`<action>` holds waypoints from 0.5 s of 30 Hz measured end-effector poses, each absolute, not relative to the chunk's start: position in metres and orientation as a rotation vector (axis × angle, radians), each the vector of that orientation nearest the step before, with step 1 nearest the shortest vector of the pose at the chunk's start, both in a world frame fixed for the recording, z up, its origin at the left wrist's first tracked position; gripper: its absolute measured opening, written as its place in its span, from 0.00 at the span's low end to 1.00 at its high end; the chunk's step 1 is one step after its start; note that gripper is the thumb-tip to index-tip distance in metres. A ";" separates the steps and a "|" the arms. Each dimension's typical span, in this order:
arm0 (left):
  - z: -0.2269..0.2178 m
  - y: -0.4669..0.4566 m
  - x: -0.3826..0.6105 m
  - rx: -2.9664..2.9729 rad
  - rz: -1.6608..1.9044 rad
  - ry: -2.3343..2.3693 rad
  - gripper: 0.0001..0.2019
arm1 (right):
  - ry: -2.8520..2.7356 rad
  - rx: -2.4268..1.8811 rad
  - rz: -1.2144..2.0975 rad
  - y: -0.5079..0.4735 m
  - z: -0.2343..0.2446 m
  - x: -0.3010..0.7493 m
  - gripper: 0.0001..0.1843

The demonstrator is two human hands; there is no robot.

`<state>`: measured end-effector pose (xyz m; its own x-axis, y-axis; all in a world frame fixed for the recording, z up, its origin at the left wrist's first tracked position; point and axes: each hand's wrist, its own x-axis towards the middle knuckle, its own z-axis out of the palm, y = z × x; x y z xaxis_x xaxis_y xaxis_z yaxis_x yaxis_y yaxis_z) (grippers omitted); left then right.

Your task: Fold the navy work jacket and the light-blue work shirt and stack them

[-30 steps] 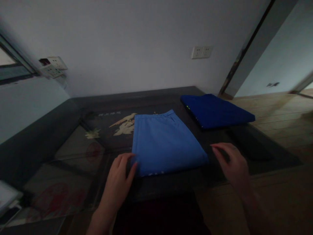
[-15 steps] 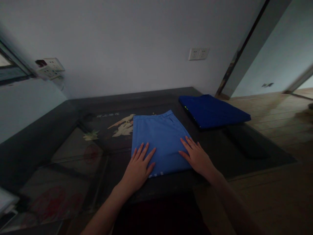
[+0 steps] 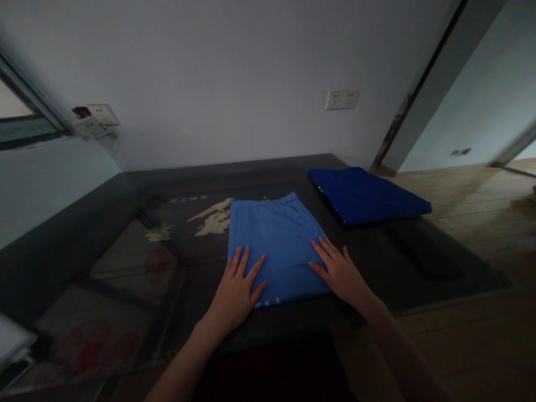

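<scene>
A light blue folded garment [image 3: 272, 234] with a waistband along its far edge lies flat on the dark table, probably trousers or shorts. Small white marks show at its near edge. My left hand [image 3: 238, 287] rests on its near left corner, fingers spread. On its right edge lies my right hand [image 3: 338, 271], palm down with the fingers apart. Neither hand grips the cloth. Behind and to the right, apart from my hands, sits a darker blue folded cloth item [image 3: 364, 195].
The dark table [image 3: 268, 164] with a glossy top and a pale bird design [image 3: 215, 218] stands against a wall. Below the dark blue cloth is a black flat object [image 3: 422, 251]. A white object [image 3: 14, 340] is at the left edge. Sockets [image 3: 342, 99] are on the wall.
The whole view has shifted slightly, with everything a little lower. Both hands stay on the light blue garment, which looks the same.
</scene>
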<state>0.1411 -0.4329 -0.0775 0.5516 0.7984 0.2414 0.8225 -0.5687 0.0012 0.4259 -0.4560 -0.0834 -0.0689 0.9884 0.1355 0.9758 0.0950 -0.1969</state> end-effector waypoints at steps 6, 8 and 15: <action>-0.072 -0.433 0.136 -2.682 -0.296 -1.413 0.31 | -1.994 -1.973 -0.028 -0.456 -0.072 0.421 0.37; -0.062 -0.426 0.132 -2.711 -0.280 -1.415 0.33 | -1.926 -1.931 -0.081 -0.451 -0.056 0.419 0.37; -0.033 -0.366 0.152 -2.681 -0.243 -1.470 0.26 | -2.001 -1.766 -0.012 -0.390 -0.016 0.398 0.33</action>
<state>0.1515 -0.3657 -0.0333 0.5287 0.8309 0.1736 0.8426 -0.5385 0.0113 0.3984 -0.3901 -0.0163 -0.0625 0.9359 0.3468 0.9400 0.1720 -0.2947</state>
